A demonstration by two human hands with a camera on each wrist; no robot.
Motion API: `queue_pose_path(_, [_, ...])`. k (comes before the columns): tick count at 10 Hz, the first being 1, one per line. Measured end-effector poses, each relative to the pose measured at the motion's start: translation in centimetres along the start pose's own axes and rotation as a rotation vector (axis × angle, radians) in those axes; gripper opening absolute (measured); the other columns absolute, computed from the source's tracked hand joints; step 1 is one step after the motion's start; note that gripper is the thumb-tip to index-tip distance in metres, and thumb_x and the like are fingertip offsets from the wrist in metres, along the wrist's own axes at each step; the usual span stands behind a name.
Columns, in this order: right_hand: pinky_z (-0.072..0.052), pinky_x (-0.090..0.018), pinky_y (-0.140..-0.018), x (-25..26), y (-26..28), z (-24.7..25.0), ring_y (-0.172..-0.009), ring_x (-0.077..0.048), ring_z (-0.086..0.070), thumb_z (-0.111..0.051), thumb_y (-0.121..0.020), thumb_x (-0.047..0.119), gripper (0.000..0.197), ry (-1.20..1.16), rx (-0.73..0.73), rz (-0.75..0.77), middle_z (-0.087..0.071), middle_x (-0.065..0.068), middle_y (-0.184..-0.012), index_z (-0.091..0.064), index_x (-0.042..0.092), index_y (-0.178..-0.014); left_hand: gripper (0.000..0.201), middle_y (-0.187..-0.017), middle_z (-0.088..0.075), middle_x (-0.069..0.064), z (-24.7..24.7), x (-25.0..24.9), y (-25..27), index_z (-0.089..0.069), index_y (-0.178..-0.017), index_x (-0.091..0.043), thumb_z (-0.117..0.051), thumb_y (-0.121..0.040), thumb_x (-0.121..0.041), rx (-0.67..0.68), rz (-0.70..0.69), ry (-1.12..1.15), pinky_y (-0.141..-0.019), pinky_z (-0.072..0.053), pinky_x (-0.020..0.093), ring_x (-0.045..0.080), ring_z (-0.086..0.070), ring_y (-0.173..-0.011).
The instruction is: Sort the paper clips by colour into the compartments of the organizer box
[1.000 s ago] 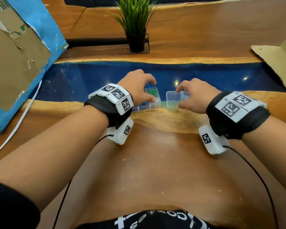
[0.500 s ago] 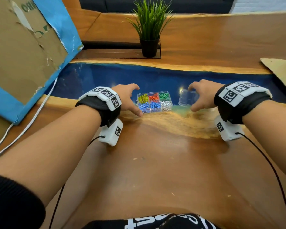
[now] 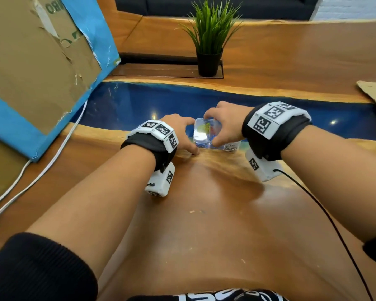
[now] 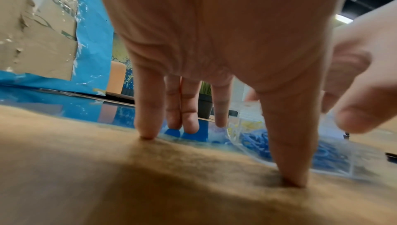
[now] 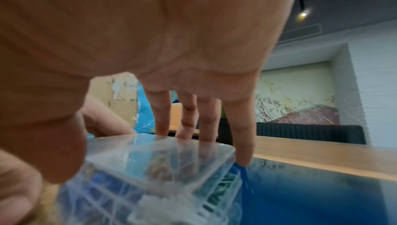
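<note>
Since earlier: your right hand point(image 3: 224, 124) brought the clear lid point(image 3: 204, 131) from beside the organizer box point(image 3: 228, 146) to over it.
Head view: box sits at the table's point(image 3: 204, 213) wood-and-blue edge.
Left wrist view: left hand point(image 4: 214, 41) spread, fingertips point(image 4: 148, 132) planted beside the box point(image 4: 322, 157) — holding nothing.
Right wrist view: thumb and fingers point(image 5: 240, 140) pinch the lid's point(image 5: 163, 157) edges — probably light, stiff, slippery.

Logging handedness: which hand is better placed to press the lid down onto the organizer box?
Right. The right hand already holds the clear lid over the organizer box; the left hand has fingertips planted on the table beside it.
</note>
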State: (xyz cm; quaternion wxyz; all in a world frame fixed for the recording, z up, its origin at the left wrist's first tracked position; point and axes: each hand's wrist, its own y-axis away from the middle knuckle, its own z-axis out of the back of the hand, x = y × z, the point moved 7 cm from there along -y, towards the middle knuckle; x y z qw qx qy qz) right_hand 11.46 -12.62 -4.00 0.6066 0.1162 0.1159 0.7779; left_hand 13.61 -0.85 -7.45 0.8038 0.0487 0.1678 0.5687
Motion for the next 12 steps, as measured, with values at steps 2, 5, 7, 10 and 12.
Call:
queue_pose_path(2, [-0.045,-0.034,-0.077,-0.2,-0.8,-0.5,-0.108,-0.024,-0.054,-0.071,-0.072,0.047,0.079,0.043,-0.013,-0.026,-0.042,-0.004,-0.128,-0.037,0.024,-0.14,0.09,-0.095,-0.052,0.0,0.0,0.1,-0.3,-0.037,-0.14,-0.033,-0.075,-0.062,-0.059,0.001,0.008,-0.031,-0.083,-0.052,0.038,0.026,-0.058,-0.097])
queue_pose_path(5, [-0.047,-0.037,-0.089,-0.5,-1.0,-0.5,-0.112,-0.024,-0.052,-0.071,-0.074,0.045,0.074,0.045,0.02,-0.017,-0.048,-0.005,-0.125,-0.043,0.022,-0.138,0.089,-0.119,-0.057,0.009,-0.2,-0.4,-0.9,-0.031,-0.143,-0.035,-0.067,-0.067,-0.067,0.011,-0.006,-0.088,-0.084,-0.047,0.039,0.031,-0.054,-0.112])
queue_pose_path(7, [-0.049,-0.036,-0.083,-0.4,-1.0,-0.6,-0.105,-0.025,-0.056,-0.072,-0.075,0.038,0.065,0.042,0.026,-0.016,-0.051,-0.006,-0.118,-0.049,0.019,-0.133,0.078,-0.104,-0.059,0.004,-0.4,-0.6,-1.2,-0.041,-0.134,-0.031,-0.065,-0.069,-0.067,0.054,-0.012,-0.104,-0.078,-0.047,0.035,0.025,-0.056,-0.094])
queue_pose_path(10, [-0.042,-0.031,-0.067,-0.7,-0.7,-1.8,-0.104,-0.026,-0.055,-0.072,-0.073,0.038,0.07,0.057,0.025,-0.06,-0.044,-0.006,-0.125,-0.041,0.018,-0.132,0.098,-0.112,-0.057,0.007,-0.8,-0.5,0.3,-0.03,-0.143,-0.031,-0.069,-0.062,-0.07,0.068,0.026,-0.097,-0.086,-0.05,0.041,0.029,-0.059,-0.102])
queue_pose_path(12, [-0.042,-0.041,-0.101,-3.1,4.9,-2.1,-0.134,-0.028,-0.034,-0.076,-0.067,0.051,0.111,-0.099,-0.117,-0.146,-0.023,-0.009,-0.149,-0.012,0.015,-0.149,0.127,-0.14,-0.038,0.011,-0.9,0.6,4.3,-0.001,-0.149,-0.036,-0.078,-0.053,-0.065,0.053,0.024,0.044,-0.099,-0.044,0.045,0.033,-0.047,-0.123])
